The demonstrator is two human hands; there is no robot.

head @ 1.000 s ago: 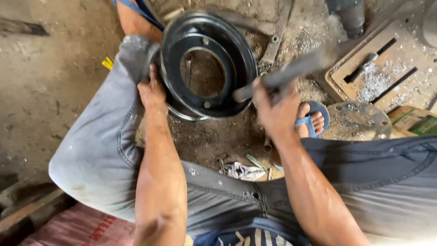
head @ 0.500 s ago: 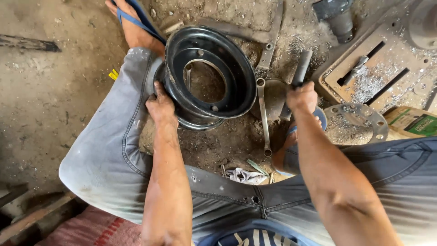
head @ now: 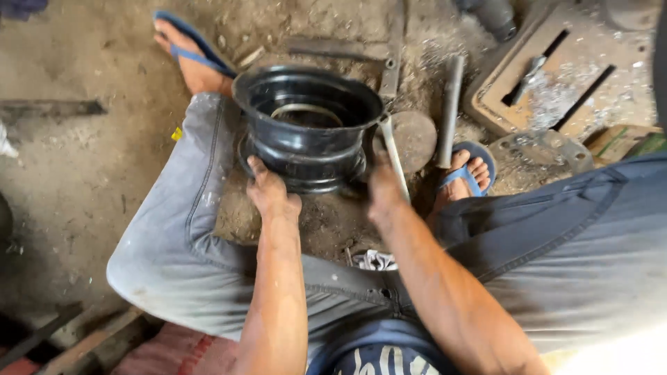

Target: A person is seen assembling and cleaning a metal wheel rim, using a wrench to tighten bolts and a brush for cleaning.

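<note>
Tilting now, the black wheel rim is standing up; my left hand is clasping its near edge, my right hand grasping its three-o'clock side.

The black wheel rim has tipped from face-on to lying nearly flat — its opening now faces up. The right hand has let the grey bar go — it rests on the ground, upper centre — and now grips the rim's lower right edge.

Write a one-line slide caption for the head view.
Both hands, left and right, steady a black wheel rim on a dusty workshop floor.
</note>
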